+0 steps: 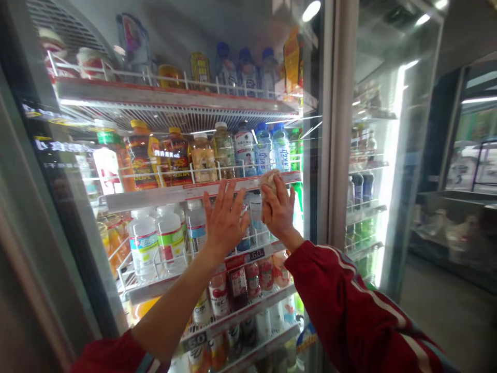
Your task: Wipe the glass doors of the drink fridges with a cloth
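My left hand (224,220) lies flat against the glass door (163,171) of a drinks fridge, fingers stretched upward. Beside it, my right hand (278,210) is closed on a crumpled pale cloth (268,180) and presses it to the same glass, level with the second shelf's price rail. Both arms wear red sleeves; the left sleeve is pushed up to the elbow. Behind the glass stand rows of bottles (202,155) on wire shelves.
The fridge's metal door frame (338,155) runs upright just right of my hands. A second glass-door fridge (365,197) with bottles stands beyond it. At the far right is a shop floor (446,311) and a low dark counter (454,228).
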### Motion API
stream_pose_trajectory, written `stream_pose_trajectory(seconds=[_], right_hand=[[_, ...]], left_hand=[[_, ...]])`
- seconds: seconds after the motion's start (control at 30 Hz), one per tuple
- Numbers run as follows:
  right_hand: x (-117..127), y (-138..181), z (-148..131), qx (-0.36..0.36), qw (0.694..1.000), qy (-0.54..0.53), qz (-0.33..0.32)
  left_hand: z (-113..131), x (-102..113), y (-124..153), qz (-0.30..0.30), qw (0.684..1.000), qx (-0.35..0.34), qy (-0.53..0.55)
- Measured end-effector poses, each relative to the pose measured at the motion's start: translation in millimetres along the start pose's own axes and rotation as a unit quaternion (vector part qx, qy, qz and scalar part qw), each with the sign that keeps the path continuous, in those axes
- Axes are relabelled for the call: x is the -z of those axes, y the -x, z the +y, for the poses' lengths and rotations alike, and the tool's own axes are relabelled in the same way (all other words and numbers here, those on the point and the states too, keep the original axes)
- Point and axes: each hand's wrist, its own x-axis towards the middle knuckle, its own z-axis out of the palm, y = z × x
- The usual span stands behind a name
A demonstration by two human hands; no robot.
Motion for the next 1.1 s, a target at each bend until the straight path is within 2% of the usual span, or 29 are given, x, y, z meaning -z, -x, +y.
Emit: stream_pose_trajectory(seconds=[0.07,0.17,0.33,0.43,0.53,0.7,0.8,0.87,1.0,1.1], right_hand=[[-1,0,-3,0.023,1.000,0.001,-0.002],[1,-1,14,0.023,1.000,0.018,0.001],[5,0,71,-0.075,0.996,0.049,0.023],[8,4,88,-0.122,0.990,0.058,0.044],[7,7,76,-0.116,0.990,0.060,0.051],[3,10,13,0.003,1.000,0.018,0.004],[1,8,-6,0.047,0.999,0.003,-0.022],[1,6,-1,0.037,0.999,0.009,-0.010],[-3,-1,18,-0.053,0.998,0.030,0.032],[-7,-4,3,-0.062,0.997,0.019,0.042]], left_hand=[[5,-6,-3,-0.001,1.000,0.001,-0.001],[7,-13,-4,-0.006,1.000,-0.001,-0.004],[5,-14,-2,-0.010,1.000,0.000,-0.003],[4,-13,-2,-0.005,1.000,-0.007,-0.013],[5,-13,-3,-0.005,1.000,-0.009,-0.017],[6,-10,-2,-0.008,1.000,-0.001,0.009],[1,1,-1,0.002,1.000,0.005,0.002],[-7,10,2,0.012,1.000,0.017,-0.009],[-28,23,11,0.013,0.999,0.039,-0.027],[-37,23,18,0.011,0.999,0.037,-0.036]])
